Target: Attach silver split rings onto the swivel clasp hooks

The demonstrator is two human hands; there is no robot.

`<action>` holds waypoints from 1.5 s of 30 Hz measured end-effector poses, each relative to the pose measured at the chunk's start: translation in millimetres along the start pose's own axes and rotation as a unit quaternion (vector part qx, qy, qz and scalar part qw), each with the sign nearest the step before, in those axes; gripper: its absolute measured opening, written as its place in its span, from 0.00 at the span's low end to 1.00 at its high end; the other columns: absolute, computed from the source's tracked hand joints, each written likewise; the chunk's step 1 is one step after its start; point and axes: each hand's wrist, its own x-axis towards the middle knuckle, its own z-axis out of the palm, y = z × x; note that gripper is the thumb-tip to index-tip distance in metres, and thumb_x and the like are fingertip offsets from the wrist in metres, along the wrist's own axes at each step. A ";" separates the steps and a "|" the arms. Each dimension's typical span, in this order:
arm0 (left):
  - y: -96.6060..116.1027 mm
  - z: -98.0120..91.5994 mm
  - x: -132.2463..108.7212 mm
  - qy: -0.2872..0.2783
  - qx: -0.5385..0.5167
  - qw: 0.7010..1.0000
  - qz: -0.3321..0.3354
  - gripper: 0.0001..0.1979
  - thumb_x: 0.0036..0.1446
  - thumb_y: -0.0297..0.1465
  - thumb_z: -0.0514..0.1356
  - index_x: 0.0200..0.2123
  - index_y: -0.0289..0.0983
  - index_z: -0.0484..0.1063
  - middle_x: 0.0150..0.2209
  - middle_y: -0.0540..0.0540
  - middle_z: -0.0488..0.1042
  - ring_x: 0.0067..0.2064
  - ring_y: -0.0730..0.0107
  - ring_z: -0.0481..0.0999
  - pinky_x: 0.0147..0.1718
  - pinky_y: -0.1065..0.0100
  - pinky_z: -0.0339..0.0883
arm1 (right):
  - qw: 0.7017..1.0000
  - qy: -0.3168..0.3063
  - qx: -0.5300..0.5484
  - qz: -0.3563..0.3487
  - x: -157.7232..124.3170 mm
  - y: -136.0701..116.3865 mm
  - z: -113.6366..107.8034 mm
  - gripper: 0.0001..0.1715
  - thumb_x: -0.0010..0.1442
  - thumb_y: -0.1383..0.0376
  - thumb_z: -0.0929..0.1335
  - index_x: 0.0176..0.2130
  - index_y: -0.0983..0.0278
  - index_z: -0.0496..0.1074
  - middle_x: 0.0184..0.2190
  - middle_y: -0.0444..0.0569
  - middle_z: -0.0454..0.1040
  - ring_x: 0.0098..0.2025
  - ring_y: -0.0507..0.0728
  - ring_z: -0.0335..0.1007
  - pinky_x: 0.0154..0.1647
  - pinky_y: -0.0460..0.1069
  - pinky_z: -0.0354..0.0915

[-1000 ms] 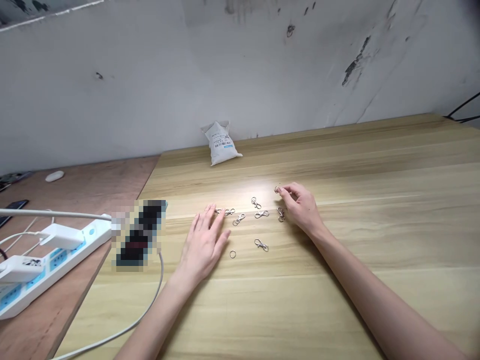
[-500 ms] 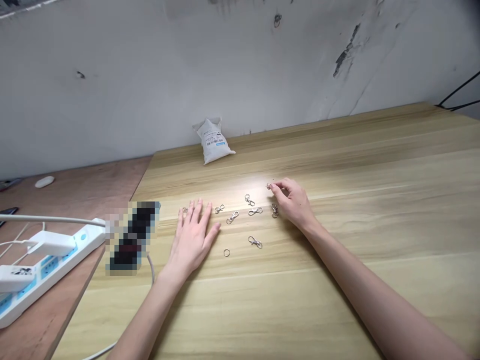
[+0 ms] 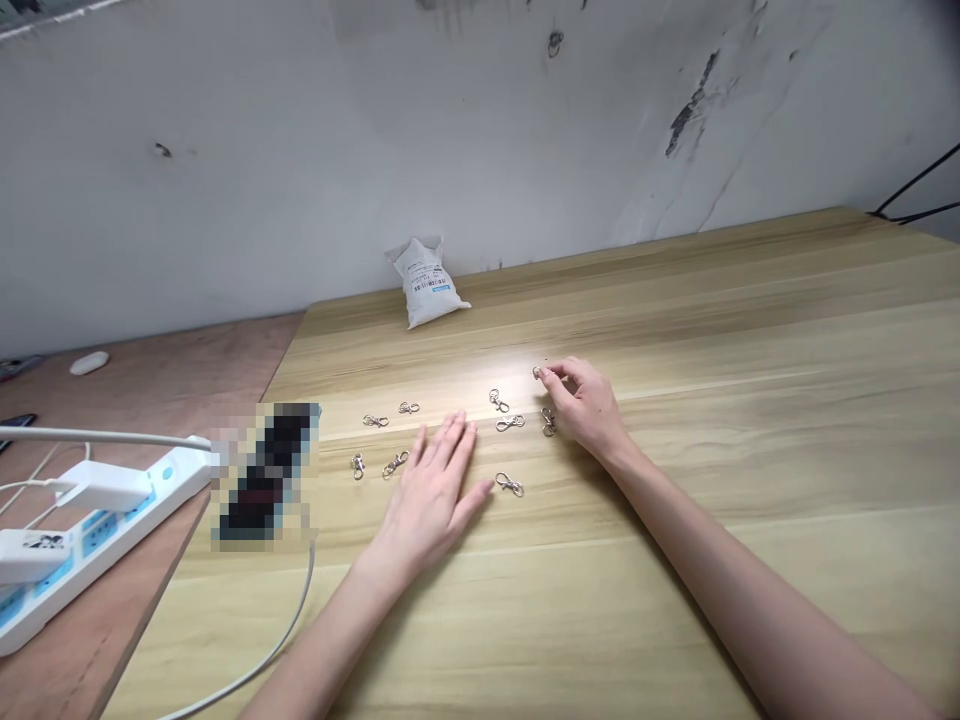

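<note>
Swivel clasps lie on the pale wood table in two loose groups, four left of the flat, open left hand, four right of it; the curled right hand pinches a small metal ring.

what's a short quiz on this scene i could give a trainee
1. True or false: the left hand lies flat, palm down, on the wooden tabletop.
2. Fill in the gap: the right hand pinches a small ___ at its fingertips.
3. Choose one: the white barcoded packet stands
A) against the wall
B) on the power strip
C) in the left hand

Key: 1. true; 2. metal ring; 3. A
</note>
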 end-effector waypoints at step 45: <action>-16.4 -15.2 -54.1 0.086 -0.018 0.995 0.037 0.10 0.64 0.32 0.57 0.48 0.41 0.73 0.53 0.43 0.73 0.58 0.56 0.67 0.53 0.52 0.66 | 0.991 -0.061 -0.111 -0.047 -5.7 7.2 6.2 0.18 0.65 0.58 0.62 0.46 0.60 0.78 0.43 0.55 0.74 0.48 0.64 0.69 0.50 0.61 0.62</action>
